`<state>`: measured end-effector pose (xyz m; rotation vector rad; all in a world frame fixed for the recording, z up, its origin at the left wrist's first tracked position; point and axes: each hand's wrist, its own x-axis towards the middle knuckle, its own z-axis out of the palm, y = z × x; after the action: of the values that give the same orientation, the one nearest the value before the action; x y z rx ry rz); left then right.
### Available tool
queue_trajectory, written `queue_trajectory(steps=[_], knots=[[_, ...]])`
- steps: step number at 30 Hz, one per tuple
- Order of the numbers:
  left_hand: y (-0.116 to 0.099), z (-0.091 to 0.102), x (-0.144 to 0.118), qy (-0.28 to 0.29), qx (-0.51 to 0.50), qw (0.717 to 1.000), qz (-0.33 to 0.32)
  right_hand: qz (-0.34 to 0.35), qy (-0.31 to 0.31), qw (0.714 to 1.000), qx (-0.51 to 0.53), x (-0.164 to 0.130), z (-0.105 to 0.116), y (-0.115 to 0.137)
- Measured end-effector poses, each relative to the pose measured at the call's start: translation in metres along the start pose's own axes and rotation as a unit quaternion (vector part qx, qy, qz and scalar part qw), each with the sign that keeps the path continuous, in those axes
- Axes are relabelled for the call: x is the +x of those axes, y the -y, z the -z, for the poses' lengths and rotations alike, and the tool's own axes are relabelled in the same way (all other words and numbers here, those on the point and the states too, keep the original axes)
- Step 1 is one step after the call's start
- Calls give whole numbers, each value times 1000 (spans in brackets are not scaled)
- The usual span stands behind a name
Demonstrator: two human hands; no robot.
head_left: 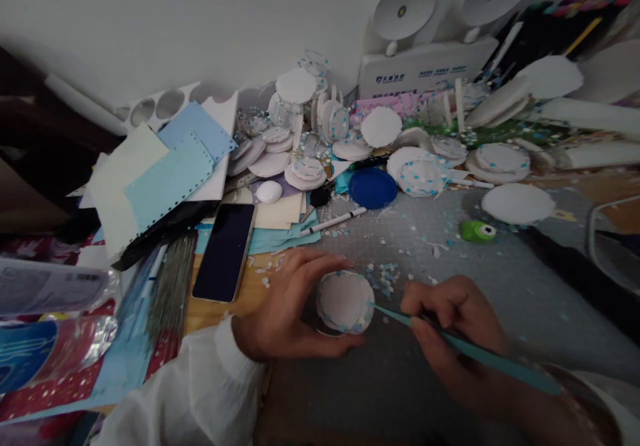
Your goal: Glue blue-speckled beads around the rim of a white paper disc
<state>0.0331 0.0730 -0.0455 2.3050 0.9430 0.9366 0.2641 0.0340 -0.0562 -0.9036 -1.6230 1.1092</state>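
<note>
A person's left hand (295, 306) grips a round white disc (345, 301) between thumb and fingers, at the near edge of a cluttered worktable, while the right hand (457, 319) pinches a slim teal tool (493, 359). The tool's point meets the disc's right rim, dotted with blue; whether the tip holds anything is too small to tell. Blue and white bits (384, 278) lie scattered on the gray mat (370, 393) just beyond the disc, between the two hands. A phone (224, 253) lies to the left of the disc, with a bundle of wires (173, 293) beside it. A blue lid (373, 188) and a striped pen (333, 221) rest farther back, and a green punch (477, 231) sits to the right. More white discs (381, 126) crowd the rear, in front of a white twin-lamp box (425, 66).
</note>
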Motion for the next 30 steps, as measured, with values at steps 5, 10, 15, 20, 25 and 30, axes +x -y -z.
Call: queue_trajectory(steps=[5,10,15,20,25,30], knots=[[2,-1,0,-16,-15,1000,-9,-7,-13,1000,2,5,2,8],[3,-1,-2,-20,-17,1000,-9,-37,-10,999,-1,8,4,13],[2,-1,-1,-19,-15,1000,-12,-68,-18,997,38,9,7,9],[4,-2,-3,-18,-13,1000,-13,-80,-32,994,64,9,9,4],[5,-2,-3,-24,-20,999,-16,-89,-14,992,93,10,5,7],[4,-2,-2,-26,-24,999,-13,-81,-18,994,77,11,3,9]])
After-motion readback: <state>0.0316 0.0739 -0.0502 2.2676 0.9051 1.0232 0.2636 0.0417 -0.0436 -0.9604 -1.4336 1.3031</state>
